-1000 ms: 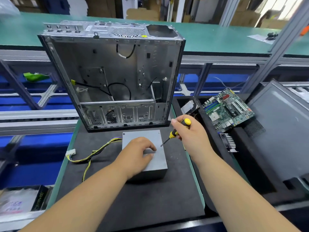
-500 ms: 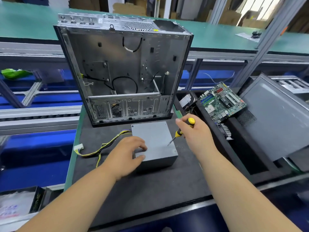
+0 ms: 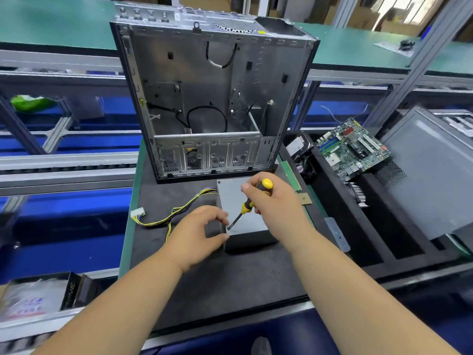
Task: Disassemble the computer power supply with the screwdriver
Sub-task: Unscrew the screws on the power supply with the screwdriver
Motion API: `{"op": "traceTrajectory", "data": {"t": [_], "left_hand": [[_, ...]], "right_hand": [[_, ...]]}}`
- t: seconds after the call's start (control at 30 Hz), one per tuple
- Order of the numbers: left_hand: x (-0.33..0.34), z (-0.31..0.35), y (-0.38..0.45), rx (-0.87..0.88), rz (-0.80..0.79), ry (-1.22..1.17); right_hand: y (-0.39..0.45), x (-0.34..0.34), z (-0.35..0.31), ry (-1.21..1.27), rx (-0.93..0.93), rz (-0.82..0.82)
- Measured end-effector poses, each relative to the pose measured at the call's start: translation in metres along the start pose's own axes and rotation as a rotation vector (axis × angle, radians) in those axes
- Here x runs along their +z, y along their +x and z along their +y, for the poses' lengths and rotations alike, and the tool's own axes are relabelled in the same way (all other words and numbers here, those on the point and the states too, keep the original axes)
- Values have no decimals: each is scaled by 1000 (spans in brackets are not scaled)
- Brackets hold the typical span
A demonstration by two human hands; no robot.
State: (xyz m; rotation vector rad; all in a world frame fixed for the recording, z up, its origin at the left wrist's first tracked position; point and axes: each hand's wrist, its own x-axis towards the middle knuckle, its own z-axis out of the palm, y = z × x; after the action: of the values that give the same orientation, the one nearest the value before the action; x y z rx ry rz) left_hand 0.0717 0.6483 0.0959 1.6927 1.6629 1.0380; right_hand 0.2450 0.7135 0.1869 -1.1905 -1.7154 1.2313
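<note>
Grey metal power supply (image 3: 247, 224) lies at the frame centre on the black mat (image 3: 230, 283), below the open case (image 3: 212, 98). My right hand (image 3: 276, 201) grasps the yellow-black screwdriver (image 3: 249, 203), tip at the box's lower-left corner. My left hand (image 3: 199, 234) pinches that corner.

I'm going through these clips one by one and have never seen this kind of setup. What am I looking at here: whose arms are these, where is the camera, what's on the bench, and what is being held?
There is no robot here. The arms belong to a person, and the single camera sits on their head, looking forward and down, so you see the work as they do.

On the dark mat lies a grey metal box, the power supply, with yellow and black wires trailing to its left. Behind it stands an opened, mostly emptied computer case. To the right, a black tray holds a green motherboard.

The right hand grips a yellow and black screwdriver, its tip at the near left corner of the box top. The left hand holds that same corner, thumb and fingers curled around it, apparently to steady the box.
</note>
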Motion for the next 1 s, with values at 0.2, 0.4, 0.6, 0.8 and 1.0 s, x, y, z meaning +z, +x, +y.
{"op": "traceTrajectory", "data": {"t": [0.2,0.4,0.6,0.8,1.0], "left_hand": [[7,2,-2,-14,24,-18],[11,4,-3,-41,41,-77],[11,7,2,-49,41,-46],[15,7,3,-74,76,-52],[15,7,3,-90,78,-60]], "right_hand": [[-1,4,1,-24,3,31],[-2,4,-5,-64,-37,37],[-4,6,-6,-94,-33,23],[-3,6,-5,-112,-36,15],[0,5,-8,-125,-24,-7]]}}
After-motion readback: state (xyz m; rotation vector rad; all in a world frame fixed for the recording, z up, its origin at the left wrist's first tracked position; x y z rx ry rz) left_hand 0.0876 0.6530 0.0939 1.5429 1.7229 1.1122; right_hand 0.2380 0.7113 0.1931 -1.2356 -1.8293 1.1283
